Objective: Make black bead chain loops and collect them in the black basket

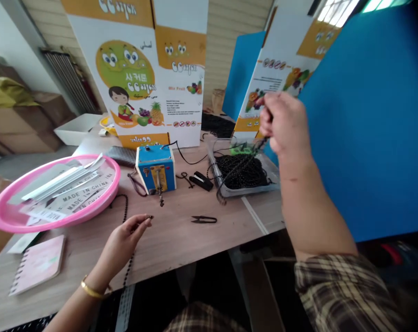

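My right hand [287, 122] is raised over a clear plastic bin [236, 192], its fingers closed on a black bead strand [237, 171] that hangs at a slant, blurred by motion. More black bead strands [248, 177] lie heaped in the bin. Low over the table's front, my left hand [128, 237] pinches a small dark piece [151, 217] between thumb and fingertip; its exact kind is too small to tell. Another black bead chain [126, 207] passes behind that hand and hangs over the table edge. Thread snips [204, 220] lie between the hands.
A blue box-shaped device [156, 166] with a metal front fitting stands mid-table, a black stapler [201, 180] beside it. On the left are a pink basin [117, 177] of printed labels and a spiral notebook [39, 264]. Printed cartons [179, 106] and a blue panel [364, 129] border the table.
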### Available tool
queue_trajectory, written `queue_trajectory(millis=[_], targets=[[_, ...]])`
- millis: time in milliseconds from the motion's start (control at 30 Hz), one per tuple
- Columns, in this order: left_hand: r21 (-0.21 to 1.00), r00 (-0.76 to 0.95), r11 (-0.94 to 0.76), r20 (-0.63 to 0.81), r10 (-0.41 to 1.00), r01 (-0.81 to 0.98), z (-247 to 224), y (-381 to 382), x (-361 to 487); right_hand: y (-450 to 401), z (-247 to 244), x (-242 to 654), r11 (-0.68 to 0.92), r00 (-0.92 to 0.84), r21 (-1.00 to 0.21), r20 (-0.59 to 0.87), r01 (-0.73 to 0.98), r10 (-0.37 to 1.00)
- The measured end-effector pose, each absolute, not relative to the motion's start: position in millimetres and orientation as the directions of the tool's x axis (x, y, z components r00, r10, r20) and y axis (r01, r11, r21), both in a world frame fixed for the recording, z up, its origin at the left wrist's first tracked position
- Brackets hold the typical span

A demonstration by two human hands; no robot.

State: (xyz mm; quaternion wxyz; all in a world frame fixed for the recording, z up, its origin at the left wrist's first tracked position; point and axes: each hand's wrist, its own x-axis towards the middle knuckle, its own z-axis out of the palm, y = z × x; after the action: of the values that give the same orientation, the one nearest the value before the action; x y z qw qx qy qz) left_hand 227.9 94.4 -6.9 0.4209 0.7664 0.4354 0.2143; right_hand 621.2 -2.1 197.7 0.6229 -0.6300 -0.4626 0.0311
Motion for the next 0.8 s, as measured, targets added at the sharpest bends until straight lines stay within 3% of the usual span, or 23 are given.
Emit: queue_trajectory(millis=[67, 167, 233, 300, 333, 367, 433, 633, 800], targets=[[0.859, 0.535, -0.23, -0.059, 0.843, 0.457, -1, 79, 230, 2, 213, 653, 0.034, 0.602, -0.717, 0.61, 0.696, 0.515], [0.938, 0.554, -0.121, -0.086, 0.828, 0.326, 5, 53, 242, 2, 188, 660, -0.235, 0.535, -0.483, 0.717, 0.844, 0.446], [0.984, 0.584, -0.047, -0.064, 0.809, 0.172, 4, 37, 252, -9, 144, 629, -0.237, 0.481, -0.419, 0.772, 0.877, 0.415], [0.998, 0.606, 0.025, -0.05, 0.794, 0.05, 0, 22, 263, -28, 90, 575, -0.063, 0.479, -0.527, 0.708, 0.847, 0.519], [0.998, 0.614, 0.066, -0.062, 0.787, 0.017, -3, 15, 268, -39, 61, 543, 0.044, 0.47, -0.648, 0.596, 0.761, 0.651], [0.994, 0.622, 0.11, -0.084, 0.779, -0.002, -6, 8, 272, -50, 34, 511, 0.11, 0.39, -0.786, 0.417, 0.609, 0.821], [0.981, 0.626, 0.195, -0.145, 0.766, -0.011, -10, -4, 279, -72, -12, 455, 0.086, 0.266, -0.946, 0.174, 0.312, 0.948], [0.946, 0.607, 0.325, -0.262, 0.751, 0.006, -29, -30, 285, -94, -72, 401, -0.018, 0.477, -0.993, -0.07, -0.113, 0.876], [0.901, 0.646, 0.434, -0.336, 0.686, 0.007, -68, -19, 296, -85, -70, 424, -0.159, 0.308, -0.96, -0.226, -0.23, 0.924]])
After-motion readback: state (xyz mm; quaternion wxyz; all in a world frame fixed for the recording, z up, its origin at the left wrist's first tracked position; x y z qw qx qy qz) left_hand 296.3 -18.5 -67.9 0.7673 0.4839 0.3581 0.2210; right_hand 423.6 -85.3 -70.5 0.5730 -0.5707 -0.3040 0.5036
